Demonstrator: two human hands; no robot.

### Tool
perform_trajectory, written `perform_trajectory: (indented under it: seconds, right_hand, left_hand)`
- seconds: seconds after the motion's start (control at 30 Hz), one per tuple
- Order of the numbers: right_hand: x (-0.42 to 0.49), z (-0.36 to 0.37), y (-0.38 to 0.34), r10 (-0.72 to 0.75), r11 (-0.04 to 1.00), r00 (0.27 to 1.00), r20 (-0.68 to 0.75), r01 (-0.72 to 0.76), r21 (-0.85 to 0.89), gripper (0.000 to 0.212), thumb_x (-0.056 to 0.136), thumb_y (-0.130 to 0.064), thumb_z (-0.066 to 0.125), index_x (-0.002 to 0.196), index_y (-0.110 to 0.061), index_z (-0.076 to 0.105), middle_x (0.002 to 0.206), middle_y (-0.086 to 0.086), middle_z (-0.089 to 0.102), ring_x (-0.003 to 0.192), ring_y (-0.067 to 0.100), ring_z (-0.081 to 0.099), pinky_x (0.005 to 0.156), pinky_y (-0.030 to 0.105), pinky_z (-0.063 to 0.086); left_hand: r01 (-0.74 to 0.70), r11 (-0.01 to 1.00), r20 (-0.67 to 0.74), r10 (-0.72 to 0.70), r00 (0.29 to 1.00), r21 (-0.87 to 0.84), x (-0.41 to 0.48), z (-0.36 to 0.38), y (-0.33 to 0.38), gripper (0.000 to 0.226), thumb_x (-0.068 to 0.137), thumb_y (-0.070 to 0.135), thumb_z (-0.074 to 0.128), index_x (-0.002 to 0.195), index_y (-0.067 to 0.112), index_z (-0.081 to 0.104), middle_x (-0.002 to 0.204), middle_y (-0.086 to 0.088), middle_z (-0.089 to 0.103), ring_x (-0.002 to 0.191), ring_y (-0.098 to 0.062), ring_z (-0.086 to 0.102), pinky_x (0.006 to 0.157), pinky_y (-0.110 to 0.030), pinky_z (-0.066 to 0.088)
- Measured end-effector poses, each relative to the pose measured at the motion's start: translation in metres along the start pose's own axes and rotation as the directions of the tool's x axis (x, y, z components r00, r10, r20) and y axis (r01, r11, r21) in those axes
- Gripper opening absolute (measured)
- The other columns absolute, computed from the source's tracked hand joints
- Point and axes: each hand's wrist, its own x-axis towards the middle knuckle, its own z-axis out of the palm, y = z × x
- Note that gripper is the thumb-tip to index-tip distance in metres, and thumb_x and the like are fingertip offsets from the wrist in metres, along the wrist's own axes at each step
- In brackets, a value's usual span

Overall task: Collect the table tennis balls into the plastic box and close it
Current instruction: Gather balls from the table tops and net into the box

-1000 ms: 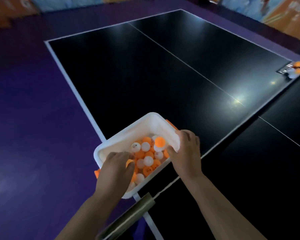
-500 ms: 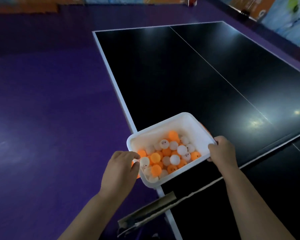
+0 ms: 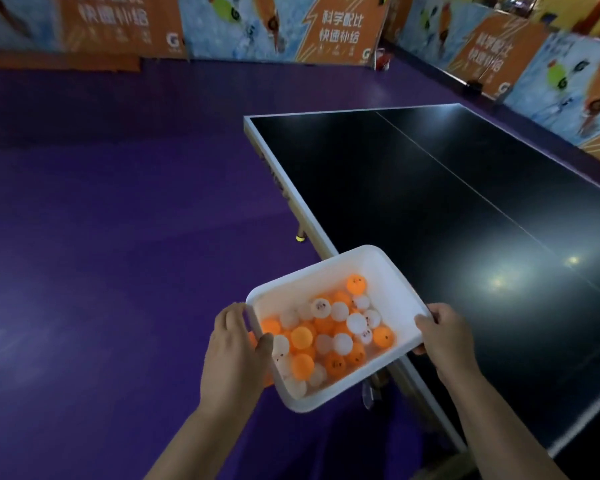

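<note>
A white plastic box without a lid on it hangs in the air over the table's left edge, tilted slightly. Inside lie several orange and white table tennis balls, heaped toward its near side. My left hand grips the box's left rim, thumb inside over the balls. My right hand grips its right rim. An orange piece shows under the box by my left hand; what it is stays unclear.
The black table tennis table stretches ahead and to the right, its white-edged side running beneath the box. Purple floor fills the left. Orange and blue barrier boards line the far side and right.
The box has come up off the table and left over its edge, held by both hands. My view has swung left and up, so the barrier boards now show.
</note>
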Motion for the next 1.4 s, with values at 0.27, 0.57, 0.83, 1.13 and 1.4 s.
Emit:
perform_trajectory:
  seconds: [0.27,0.57,0.83,1.13,1.4]
  right_hand:
    - [-0.075,0.061,-0.035,0.062,0.997,0.998,0.034,-0.063,0.051,0.010,0.092,-0.009,0.053,0.103,-0.009,0.052,0.088,0.007,0.058,0.068,0.022,0.062,0.049,0.028,0.052]
    - [-0.168,0.065,-0.033,0.008,0.991,0.995,0.096,-0.021,0.133,0.014,0.089,-0.004,0.058,0.100,-0.009,0.053,0.085,0.007,0.059,0.066,0.022,0.062,0.056,0.035,0.056]
    - [-0.270,0.056,0.012,0.033,0.980,0.987,0.155,-0.062,0.190,0.025,0.085,-0.001,0.058,0.108,-0.009,0.051,0.096,0.010,0.059,0.077,0.024,0.063,0.048,0.029,0.050]
    - [-0.391,0.035,0.069,0.199,0.972,0.973,0.118,-0.212,0.103,0.040,0.086,-0.005,0.058,0.125,-0.007,0.048,0.099,0.009,0.059,0.057,0.022,0.061,0.036,0.023,0.039]
    - [-0.529,0.024,0.133,0.410,0.896,0.907,-0.094,-0.382,0.229,0.058,0.081,-0.009,0.066,0.134,-0.005,0.044,0.117,0.017,0.058,0.094,0.031,0.060,0.056,0.033,0.054]
  left_hand:
    - [0.045,0.999,0.011,-0.045,0.999,0.013,0.018,-0.069,-0.046,0.032,0.082,0.010,0.059,0.108,0.018,0.043,0.094,0.005,0.054,0.074,-0.011,0.055,0.057,-0.029,0.050]
    - [0.102,0.995,-0.088,-0.099,0.991,0.024,-0.049,-0.118,-0.088,0.036,0.083,0.004,0.051,0.115,0.018,0.043,0.093,0.005,0.055,0.066,-0.007,0.054,0.047,-0.025,0.044]
    - [0.089,0.995,-0.148,-0.081,0.986,0.046,-0.160,-0.162,-0.122,0.036,0.082,-0.001,0.044,0.114,0.016,0.043,0.098,0.003,0.055,0.066,-0.012,0.049,0.045,-0.026,0.037]
    - [-0.051,0.994,-0.006,0.052,0.999,0.095,-0.242,-0.186,-0.151,0.036,0.082,0.000,0.044,0.114,0.018,0.043,0.095,0.005,0.053,0.068,-0.012,0.050,0.046,-0.028,0.038]
    - [-0.270,0.962,0.295,0.250,0.922,0.029,-0.306,-0.213,-0.180,0.033,0.082,0.005,0.045,0.110,0.023,0.043,0.094,0.007,0.055,0.070,-0.007,0.054,0.052,-0.030,0.050]
